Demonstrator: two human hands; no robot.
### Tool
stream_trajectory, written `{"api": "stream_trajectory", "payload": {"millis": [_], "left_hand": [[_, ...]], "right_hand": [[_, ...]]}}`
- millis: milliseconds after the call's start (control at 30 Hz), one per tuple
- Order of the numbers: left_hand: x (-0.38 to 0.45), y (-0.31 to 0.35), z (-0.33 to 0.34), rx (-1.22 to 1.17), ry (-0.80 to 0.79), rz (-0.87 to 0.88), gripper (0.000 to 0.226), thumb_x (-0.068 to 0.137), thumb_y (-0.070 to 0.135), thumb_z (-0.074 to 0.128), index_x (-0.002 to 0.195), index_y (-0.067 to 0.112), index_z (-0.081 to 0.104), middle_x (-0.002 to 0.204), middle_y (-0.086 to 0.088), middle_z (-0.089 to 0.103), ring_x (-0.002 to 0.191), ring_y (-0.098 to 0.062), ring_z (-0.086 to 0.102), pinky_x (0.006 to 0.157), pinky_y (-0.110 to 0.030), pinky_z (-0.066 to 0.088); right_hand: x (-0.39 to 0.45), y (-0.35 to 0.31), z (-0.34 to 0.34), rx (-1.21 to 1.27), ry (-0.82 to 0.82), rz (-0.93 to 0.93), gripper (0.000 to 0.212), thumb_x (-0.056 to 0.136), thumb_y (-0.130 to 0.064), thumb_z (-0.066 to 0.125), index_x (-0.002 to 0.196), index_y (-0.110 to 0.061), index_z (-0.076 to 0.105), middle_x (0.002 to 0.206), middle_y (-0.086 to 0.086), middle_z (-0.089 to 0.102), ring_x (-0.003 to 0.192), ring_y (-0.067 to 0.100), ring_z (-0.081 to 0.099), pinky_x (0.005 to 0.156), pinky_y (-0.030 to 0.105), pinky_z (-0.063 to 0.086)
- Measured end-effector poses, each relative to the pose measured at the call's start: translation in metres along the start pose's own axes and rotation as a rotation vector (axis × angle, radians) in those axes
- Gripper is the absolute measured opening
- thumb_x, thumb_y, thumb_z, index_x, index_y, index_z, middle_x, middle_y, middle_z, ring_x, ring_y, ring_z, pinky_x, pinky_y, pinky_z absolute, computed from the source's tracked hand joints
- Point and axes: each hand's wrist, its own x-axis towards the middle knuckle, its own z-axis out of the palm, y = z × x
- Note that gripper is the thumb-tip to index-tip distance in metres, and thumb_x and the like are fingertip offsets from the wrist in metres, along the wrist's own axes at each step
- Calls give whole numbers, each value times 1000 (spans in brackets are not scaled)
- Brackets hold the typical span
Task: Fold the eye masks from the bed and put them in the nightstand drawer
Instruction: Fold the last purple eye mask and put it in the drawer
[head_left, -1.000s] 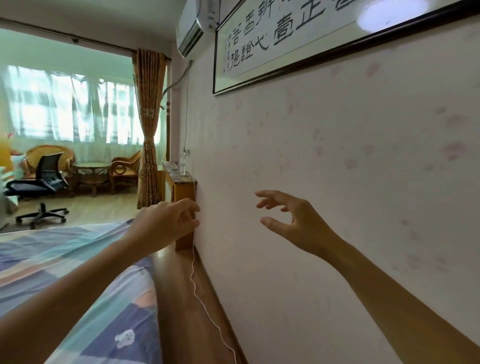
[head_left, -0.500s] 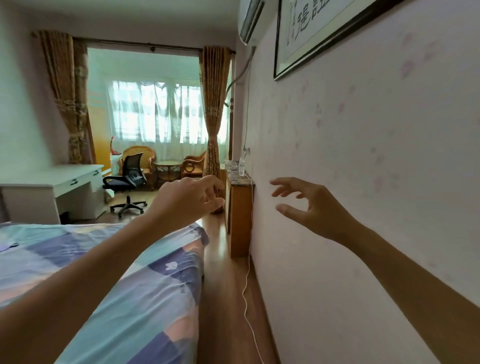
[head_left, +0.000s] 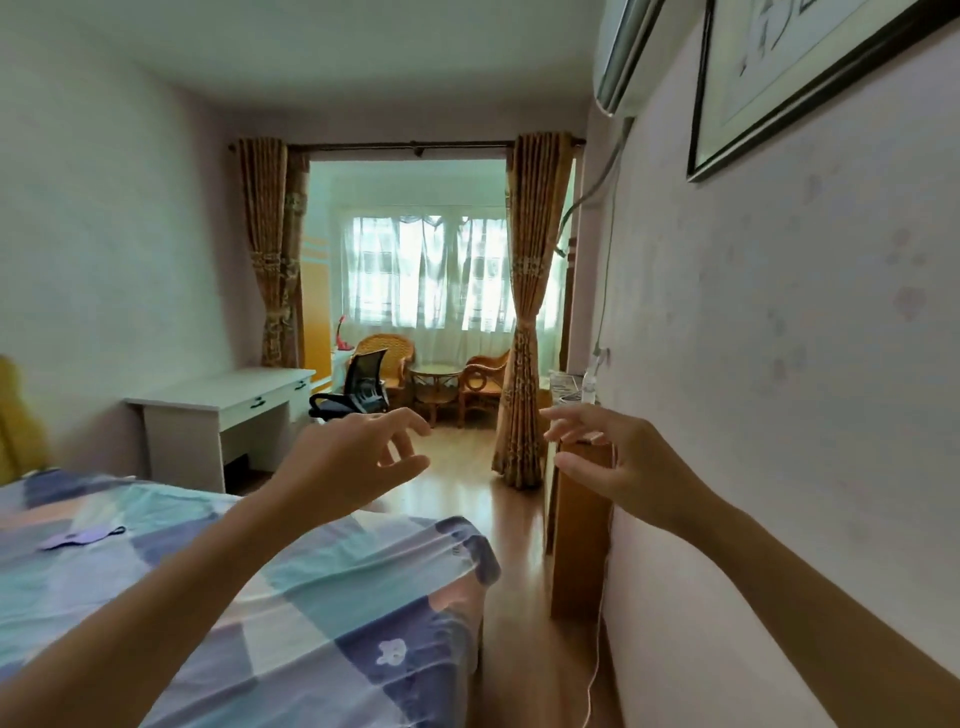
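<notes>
Both hands are raised in the air with nothing in their grip: the left hand (head_left: 353, 457) has loosely spread, slightly bent fingers, and the right hand (head_left: 618, 462) is likewise relaxed and apart from it. The left hand hangs above the foot of the bed (head_left: 311, 597); the right is in front of a wooden cabinet (head_left: 579, 519) standing against the wall. One eye mask (head_left: 78, 536), soft, pale purple, with a dark strap, lies flat on the bed at far left, well apart from both hands. The bed cover is smooth cloth in blue, teal and pink blocks. A thin white cable (head_left: 597, 660) hangs down the wall. The framed picture (head_left: 810, 67) carries writing too cropped to read. Beyond stand a white table (head_left: 223, 395), an office chair (head_left: 358, 389) and wicker chairs (head_left: 483, 379).
</notes>
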Motion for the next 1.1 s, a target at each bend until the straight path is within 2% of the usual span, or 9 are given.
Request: {"api": "stream_trajectory", "payload": {"millis": [133,233,333,567,733,800,867,967,1100], "left_hand": [[84,-41,37,-26,-9,-20,35,89,51,55,122,41,52,95,27,61,71,12,52,57,-15,42],[150,-53,67,-64,-27,38,36,88,49,57,122,39,52,100,23,64,81,7,56,60,-17,44],[215,-52,107,-129,-16,78,37,87,51,57,121,38,53,104,22,64,89,4,60,72,-27,54],[360,-54,213,-114,23,127,37,89,55,52,121,37,52,110,21,61,91,4,58,71,-24,53],[449,-83,269,-69,-11,17,40,88,57,51,123,39,51,113,22,60,95,2,59,75,-28,54],[481,-103,280,-55,3,-44,39,88,56,51,124,40,50,113,23,60,94,3,58,74,-25,52],[507,-125,291,-60,18,-103,38,88,56,52,123,40,51,112,23,60,92,5,57,70,-22,48],[537,-159,310,-13,1,-180,37,88,56,52,122,43,50,111,25,60,85,6,53,59,-17,37],[583,-209,337,40,11,-251,35,88,56,52,121,46,49,112,25,60,88,6,54,60,-17,36]], "right_hand": [[72,65,22,10,-16,-2,38,86,-26,65,122,-31,56,100,-20,65,96,0,64,88,30,55],[117,108,28,-4,-30,-10,37,85,-26,66,121,-29,57,99,-19,66,94,0,64,85,31,56],[152,163,30,-2,-23,19,33,84,-24,67,117,-29,61,98,-20,66,93,-1,64,85,30,55],[243,312,39,-55,-12,38,32,85,-30,65,106,-50,53,98,-23,66,93,-3,63,80,22,52],[322,416,55,-31,-72,35,28,85,-26,66,105,-43,57,94,-19,67,89,-3,63,74,19,51],[358,451,64,-13,-93,16,25,85,-26,66,108,-36,60,94,-17,68,87,-1,64,77,22,54],[393,480,78,12,-113,-9,25,86,-27,65,110,-30,63,95,-15,68,86,1,65,82,26,55],[440,516,105,53,-147,-49,26,85,-31,63,111,-31,63,94,-16,68,85,3,66,79,31,56],[507,558,147,66,-207,-125,25,86,-30,64,110,-33,63,95,-19,68,88,-2,64,81,22,53]]}}
